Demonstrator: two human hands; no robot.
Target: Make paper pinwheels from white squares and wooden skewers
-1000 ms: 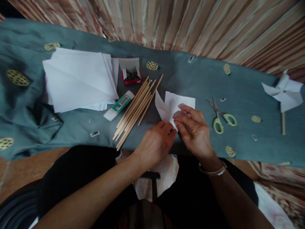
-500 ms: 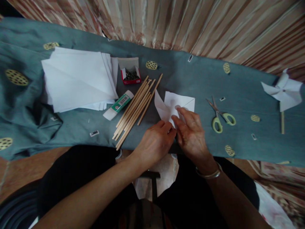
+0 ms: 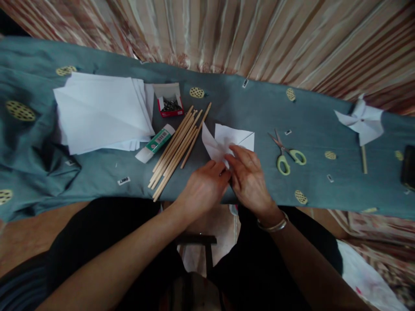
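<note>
A small white paper square (image 3: 231, 137) with cut and folded corners lies on the grey-blue cloth (image 3: 227, 103) just beyond my hands. My left hand (image 3: 202, 190) pinches its near corner with thumb and fingers. My right hand (image 3: 248, 177) rests on the same paper, fingers pressing a flap toward the middle. A bundle of wooden sticks (image 3: 177, 147) lies diagonally to the left of the paper. Green-handled scissors (image 3: 287, 155) lie to the right.
A stack of white sheets (image 3: 100, 112) sits at the left, with a glue stick (image 3: 154, 143) and an open red box of pins (image 3: 168, 103) beside it. A finished paper pinwheel (image 3: 361, 121) lies far right. A dark object (image 3: 409, 166) is at the right edge. Striped curtain behind.
My right hand has drawn back toward me over the paper and closer to my left hand. The view has shifted a little to the right.
</note>
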